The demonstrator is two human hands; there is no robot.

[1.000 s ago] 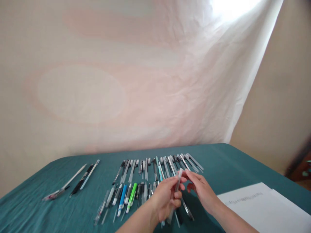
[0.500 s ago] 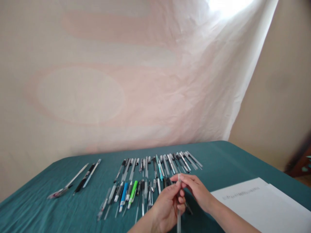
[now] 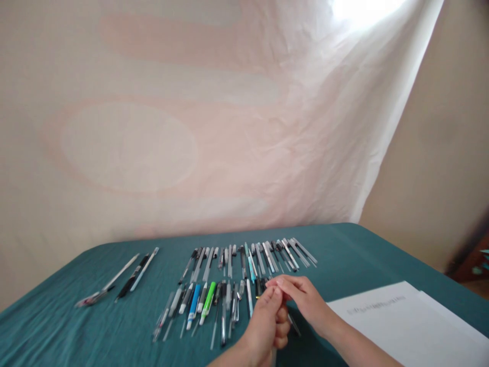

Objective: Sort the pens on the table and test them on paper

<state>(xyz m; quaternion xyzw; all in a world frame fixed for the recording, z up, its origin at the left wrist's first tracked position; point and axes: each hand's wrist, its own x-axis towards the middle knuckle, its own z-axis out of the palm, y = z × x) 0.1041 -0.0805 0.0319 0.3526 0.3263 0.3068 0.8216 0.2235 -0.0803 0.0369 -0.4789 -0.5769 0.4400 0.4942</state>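
Observation:
My left hand (image 3: pixel 267 323) is closed around a pale, translucent pen (image 3: pixel 274 358), whose lower end pokes out below the fist. The fingers of my right hand (image 3: pixel 303 300) are pinched together against the left thumb, over the pen's top end, which they hide. Behind and left of my hands lies a near row of pens, with a blue pen (image 3: pixel 193 306) and a bright green pen (image 3: pixel 208 303) among several clear and black ones. Some dark pens in that row are partly covered by my hands.
A far row of pens (image 3: pixel 230 261) runs across the green cloth (image 3: pixel 171 270). At the left lie a black pen (image 3: pixel 132 279), a white-and-blue pen (image 3: pixel 145 269) and a long pale pen-like item (image 3: pixel 121 270). White paper sheets (image 3: pixel 412 326) with faint marks lie at the right.
My right fingers have closed over the pen's top, which showed before. My left fist has turned and dropped slightly, and less of the pen's lower part shows.

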